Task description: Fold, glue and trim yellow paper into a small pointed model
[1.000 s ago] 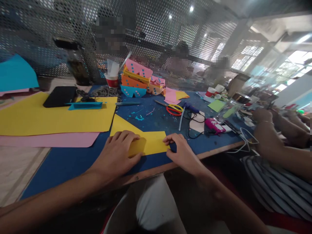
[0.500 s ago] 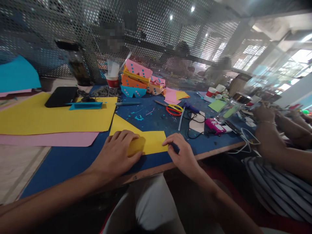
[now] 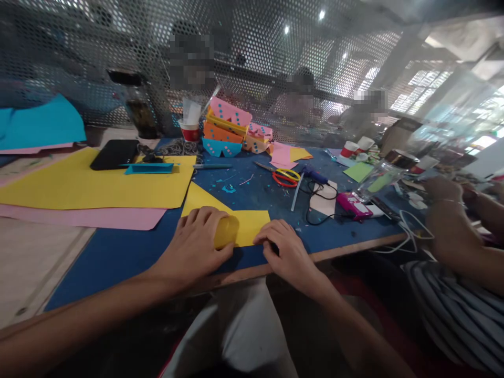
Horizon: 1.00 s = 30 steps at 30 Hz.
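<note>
The yellow paper (image 3: 254, 223) lies flat on the blue table (image 3: 244, 191), close to its front edge, under and between the two hands. I judge it very light, rather stiff like thin card, not very slippery, but easy to crease or tear; the edges and corners seem the best places to take hold. The left hand (image 3: 200, 237) rests over it, thumb and fingers spread apart. The right hand (image 3: 286, 251) is bent at the lower right corner; whether it pinches there, I cannot tell. The paper is plain, with straight edges and a slanted upper-left part.
</note>
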Tool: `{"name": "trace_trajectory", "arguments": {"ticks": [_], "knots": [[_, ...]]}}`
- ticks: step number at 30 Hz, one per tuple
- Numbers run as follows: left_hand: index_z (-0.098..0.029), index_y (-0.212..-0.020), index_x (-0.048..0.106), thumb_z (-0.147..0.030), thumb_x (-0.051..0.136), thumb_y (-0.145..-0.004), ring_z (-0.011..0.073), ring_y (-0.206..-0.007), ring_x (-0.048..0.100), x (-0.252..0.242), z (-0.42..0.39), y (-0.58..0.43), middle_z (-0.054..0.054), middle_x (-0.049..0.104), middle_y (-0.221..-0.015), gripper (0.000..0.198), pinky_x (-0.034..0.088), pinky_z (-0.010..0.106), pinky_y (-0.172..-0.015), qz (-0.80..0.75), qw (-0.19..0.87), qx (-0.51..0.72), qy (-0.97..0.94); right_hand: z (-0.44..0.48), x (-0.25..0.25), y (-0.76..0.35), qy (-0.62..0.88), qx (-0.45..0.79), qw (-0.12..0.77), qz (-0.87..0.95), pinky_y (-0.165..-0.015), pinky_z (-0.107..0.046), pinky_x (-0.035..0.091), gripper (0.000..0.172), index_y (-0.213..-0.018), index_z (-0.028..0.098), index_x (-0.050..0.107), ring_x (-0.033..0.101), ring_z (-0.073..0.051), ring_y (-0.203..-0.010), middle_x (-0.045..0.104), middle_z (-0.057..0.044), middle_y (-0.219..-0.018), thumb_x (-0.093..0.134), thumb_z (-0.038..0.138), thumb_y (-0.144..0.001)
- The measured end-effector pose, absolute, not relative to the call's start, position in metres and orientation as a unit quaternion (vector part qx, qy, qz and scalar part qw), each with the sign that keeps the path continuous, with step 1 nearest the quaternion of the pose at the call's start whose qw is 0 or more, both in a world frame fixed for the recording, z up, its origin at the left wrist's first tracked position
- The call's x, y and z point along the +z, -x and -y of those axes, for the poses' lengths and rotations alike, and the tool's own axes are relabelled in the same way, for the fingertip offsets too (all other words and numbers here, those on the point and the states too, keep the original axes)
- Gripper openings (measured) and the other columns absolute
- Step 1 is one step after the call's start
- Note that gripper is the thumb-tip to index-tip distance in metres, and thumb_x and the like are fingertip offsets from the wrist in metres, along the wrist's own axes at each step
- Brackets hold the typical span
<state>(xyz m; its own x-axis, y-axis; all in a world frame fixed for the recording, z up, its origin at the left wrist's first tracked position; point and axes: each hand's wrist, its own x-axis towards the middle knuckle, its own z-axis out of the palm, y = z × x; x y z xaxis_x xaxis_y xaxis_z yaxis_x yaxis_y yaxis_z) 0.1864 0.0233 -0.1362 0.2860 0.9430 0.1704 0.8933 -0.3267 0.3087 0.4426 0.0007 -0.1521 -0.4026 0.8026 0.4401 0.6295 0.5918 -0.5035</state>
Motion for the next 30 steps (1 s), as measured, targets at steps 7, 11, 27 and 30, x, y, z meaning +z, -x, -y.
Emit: {"name": "trace_trajectory", "arguments": {"ticks": [7,11,27,30], "knots": [[-0.025,-0.145,0.065,-0.043,0.064,-0.084,0.0447,-0.147,0.058,-0.140,-0.026,-0.180,0.015,0.068,-0.157,0.063,0.052,0.063,-0.120,-0.571,0.100,0.182,-0.794,0.000,-0.152,-0.443,0.438,0.147,0.335,0.821,-0.099,-0.043,0.049,0.035,-0.102,0.026,0.073,0.069,-0.026,-0.110,0.080,-0.003,-0.111,0.056,-0.005,-0.096],[-0.025,-0.150,0.063,-0.044,0.064,-0.083,0.0450,-0.149,0.058,-0.142,-0.027,-0.176,0.015,0.067,-0.160,0.070,0.052,0.064,-0.122,-0.572,0.103,0.183,-0.792,0.000,-0.151,-0.444,0.438,0.147,0.335,0.821,-0.099,-0.043,0.049,0.034,-0.103,0.025,0.073,0.069,-0.026,-0.110,0.080,-0.003,-0.111,0.056,-0.004,-0.097],[-0.023,-0.156,0.059,-0.047,0.064,-0.083,0.0423,-0.153,0.057,-0.144,-0.026,-0.143,0.015,0.063,-0.169,0.077,0.047,0.063,-0.127,-0.583,0.099,0.173,-0.788,0.000,-0.150,-0.445,0.433,0.146,0.340,0.822,-0.097,-0.044,0.052,0.033,-0.102,0.026,0.073,0.071,-0.026,-0.108,0.079,-0.004,-0.108,0.056,-0.002,-0.099],[-0.022,-0.157,0.059,-0.047,0.065,-0.083,0.0427,-0.153,0.056,-0.145,-0.025,-0.139,0.015,0.063,-0.169,0.078,0.047,0.064,-0.126,-0.592,0.092,0.173,-0.782,0.000,-0.150,-0.445,0.432,0.150,0.341,0.822,-0.098,-0.044,0.051,0.032,-0.102,0.025,0.073,0.070,-0.025,-0.107,0.079,-0.004,-0.108,0.057,-0.002,-0.100]]}}
